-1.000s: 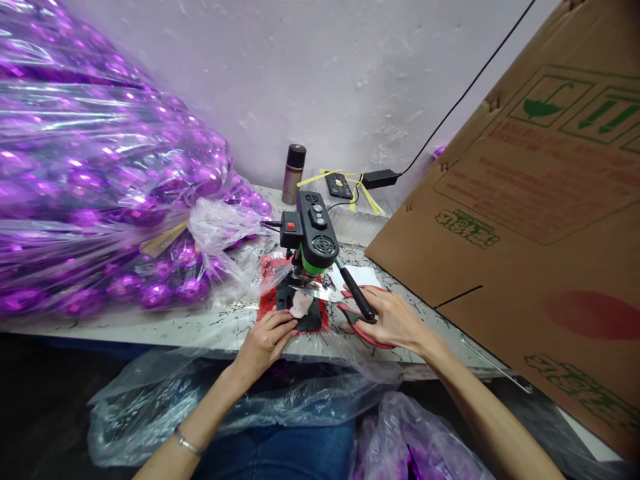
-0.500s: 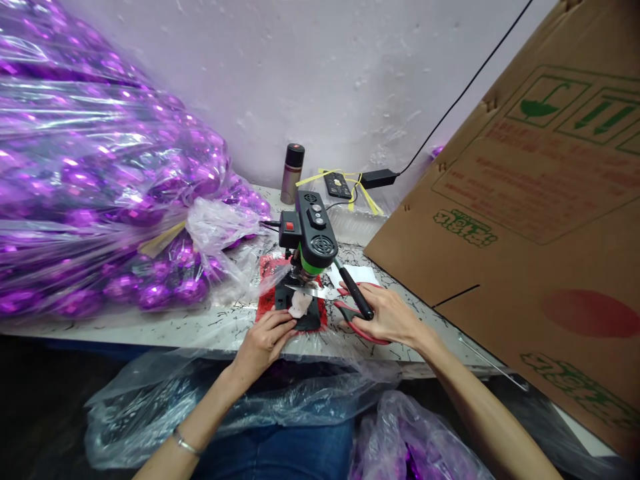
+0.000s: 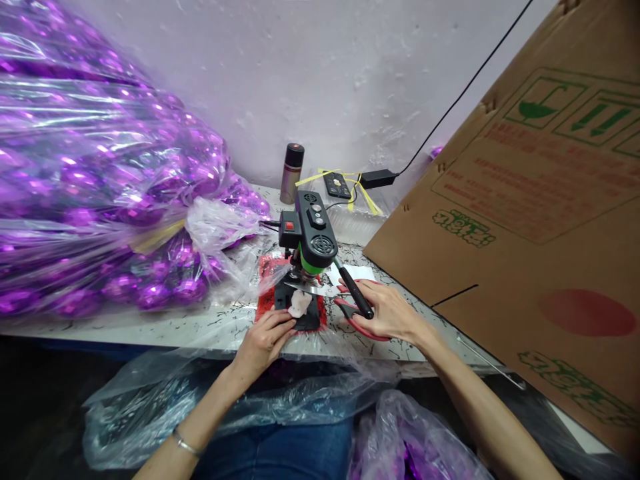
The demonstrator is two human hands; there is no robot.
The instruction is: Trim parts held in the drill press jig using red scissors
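A small black press-like machine (image 3: 316, 230) with a green ring stands on the white table. On its black base lies a crumpled white piece (image 3: 300, 304). My left hand (image 3: 265, 337) rests at the base's front left, its closed fingertips on the lower edge of the white piece. My right hand (image 3: 387, 309) is closed round the handles of red-and-black scissors (image 3: 357, 323), whose blades point left over the base, just behind the white piece. The machine's black lever (image 3: 356, 292) passes across the scissors' handles. Red material (image 3: 265, 300) lies beneath the base.
Plastic-wrapped purple shiny balls (image 3: 100, 200) fill the left. A large cardboard box (image 3: 525, 233) leans in on the right. Behind the machine are a dark-capped bottle (image 3: 292, 175), yellow ties (image 3: 369, 200) and a black adapter (image 3: 379, 179). Clear plastic (image 3: 165, 400) hangs at the front edge.
The scissors' blades have shifted very slightly. The white paper beyond them has moved a little left. Otherwise my hands look almost the same.
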